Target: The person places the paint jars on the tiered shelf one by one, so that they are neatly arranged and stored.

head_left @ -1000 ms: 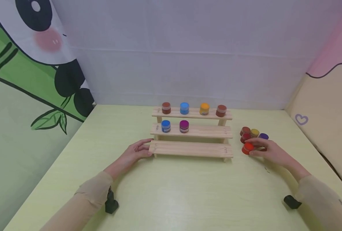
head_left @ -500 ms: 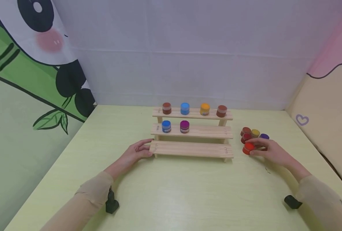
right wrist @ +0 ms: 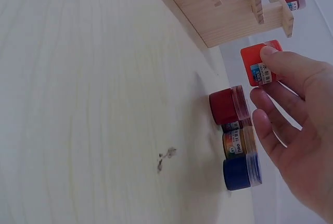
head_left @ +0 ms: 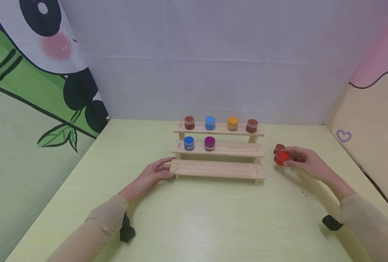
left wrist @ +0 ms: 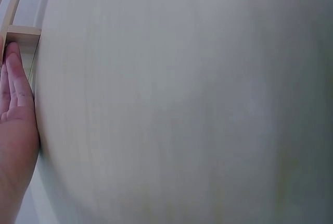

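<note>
My right hand [head_left: 306, 162] pinches a small red paint jar [right wrist: 258, 63] between thumb and fingers. In the right wrist view the jar is tilted and off the table, above several other paint jars. My left hand [head_left: 151, 174] holds the left end of a three-step wooden rack [head_left: 216, 169] at its lowest shelf; in the left wrist view its fingertips [left wrist: 14, 52] lie against the wood. On the top shelf stand a brown jar [head_left: 189, 123], a light blue jar [head_left: 210, 123], an orange jar [head_left: 232, 123] and another brown jar [head_left: 251, 126]. The middle shelf bears a blue jar [head_left: 188, 143] and a purple jar [head_left: 210, 143].
Right of the rack, a dark red jar [right wrist: 226, 106], a yellow jar [right wrist: 237, 143] and a dark blue jar [right wrist: 242, 172] stand close together with a brown jar [head_left: 278, 148]; my right hand partly hides them in the head view. A pale cloth wall [head_left: 216, 72] rises behind the table [head_left: 210, 218].
My right hand has lifted the red paint jar from the table and moved slightly back, now covering part of the jar group. The left hand and the rack have stayed in place.
</note>
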A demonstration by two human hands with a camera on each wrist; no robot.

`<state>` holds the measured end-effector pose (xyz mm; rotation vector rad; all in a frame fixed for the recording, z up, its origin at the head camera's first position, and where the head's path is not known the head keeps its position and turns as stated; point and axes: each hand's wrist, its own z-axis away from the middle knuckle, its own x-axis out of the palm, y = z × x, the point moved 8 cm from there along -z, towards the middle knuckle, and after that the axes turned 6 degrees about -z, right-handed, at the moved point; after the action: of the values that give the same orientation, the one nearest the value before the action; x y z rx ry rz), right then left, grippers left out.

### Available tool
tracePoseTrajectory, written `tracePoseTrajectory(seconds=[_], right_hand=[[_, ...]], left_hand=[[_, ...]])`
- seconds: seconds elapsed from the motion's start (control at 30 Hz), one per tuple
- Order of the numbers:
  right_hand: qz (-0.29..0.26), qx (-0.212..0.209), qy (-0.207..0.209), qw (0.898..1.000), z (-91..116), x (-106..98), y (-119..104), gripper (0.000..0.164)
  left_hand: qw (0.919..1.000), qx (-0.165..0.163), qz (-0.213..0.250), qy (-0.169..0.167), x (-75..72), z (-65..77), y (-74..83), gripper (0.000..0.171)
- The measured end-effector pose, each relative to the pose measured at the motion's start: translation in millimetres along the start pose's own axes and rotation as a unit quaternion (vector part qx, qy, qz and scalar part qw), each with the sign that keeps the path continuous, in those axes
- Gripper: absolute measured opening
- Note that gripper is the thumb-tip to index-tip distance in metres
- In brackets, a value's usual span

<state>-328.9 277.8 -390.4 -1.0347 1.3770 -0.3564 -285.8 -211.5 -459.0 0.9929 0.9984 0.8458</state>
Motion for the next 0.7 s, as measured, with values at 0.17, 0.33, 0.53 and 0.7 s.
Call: tracePoseTrajectory(seconds=[0.17,0.33,0.53,0.7], right_hand=[[-0.001,-0.011,0.011,1.0,-5,-3,-7,0.043],[0.0,-0.009,0.019,1.0,-7,-4,-16,0.044],[-0.002,-0.006,0.02,1.0,-6,-4,-25,0.041],[0.006,-0.004,0.022,1.0,-10,-4,-34,0.043]], left_hand=[[1.0,0.003,0.001,0.0,0.4,0.0,2.2,0.065],[1.0,0.004,0.003,0.003,1.0,1.3,3.5,0.066],[1.0,0.005,-0.001,0.002,1.5,1.3,2.3,0.066],[1.0,0.007,-0.001,0.002,1.0,1.8,2.7,0.066]])
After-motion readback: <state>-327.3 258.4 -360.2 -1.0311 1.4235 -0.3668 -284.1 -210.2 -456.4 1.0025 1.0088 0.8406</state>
